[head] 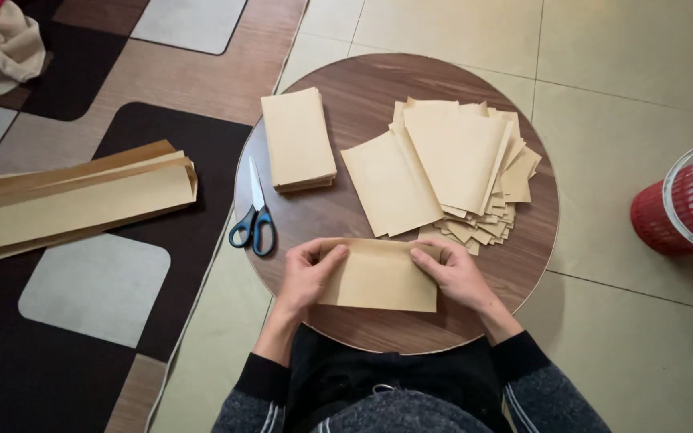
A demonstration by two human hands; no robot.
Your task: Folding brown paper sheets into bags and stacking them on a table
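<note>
Both hands — left hand (pixel 308 277), right hand (pixel 452 273) — lie palm-down, fingers pinching the brown paper sheet's (pixel 380 277) top edge.

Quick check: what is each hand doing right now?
Left hand: closed on the left end of the folded brown paper.
Right hand: closed on its right end.

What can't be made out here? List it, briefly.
- Head view: the underside of the tan folded paper sheet is hidden by the sheet itself; the left hand and right hand cover its ends.
- Lower sheets in the loose fanned pile of tan paper: covered by upper ones.
- Long tan paper strips: cut off at the left edge.
- Red plastic basket: cut off at the right edge.
</note>
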